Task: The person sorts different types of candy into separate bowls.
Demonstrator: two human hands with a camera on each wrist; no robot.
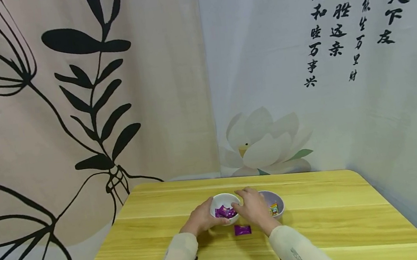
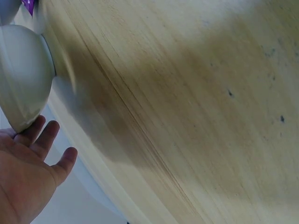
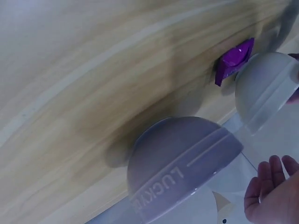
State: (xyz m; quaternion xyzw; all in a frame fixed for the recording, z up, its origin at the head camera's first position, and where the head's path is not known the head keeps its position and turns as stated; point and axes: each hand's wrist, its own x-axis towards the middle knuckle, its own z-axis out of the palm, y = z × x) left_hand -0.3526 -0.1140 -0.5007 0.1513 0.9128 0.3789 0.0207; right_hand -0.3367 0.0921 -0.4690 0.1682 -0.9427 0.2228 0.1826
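Note:
My left hand holds the white bowl at its left side, thumb toward the near rim. In the left wrist view, fingers touch the underside of the white bowl. Several purple-wrapped candies lie in it. My right hand hovers between the two bowls, its thumb near the white bowl's right rim. In the right wrist view its fingers are loosely bent, with nothing visible in them. The lilac bowl stands just right of this hand and contains a yellow-wrapped candy.
A single purple-wrapped candy lies on the wooden table, in front of the bowls and between my forearms. Behind the table hangs a printed cloth with plants and writing.

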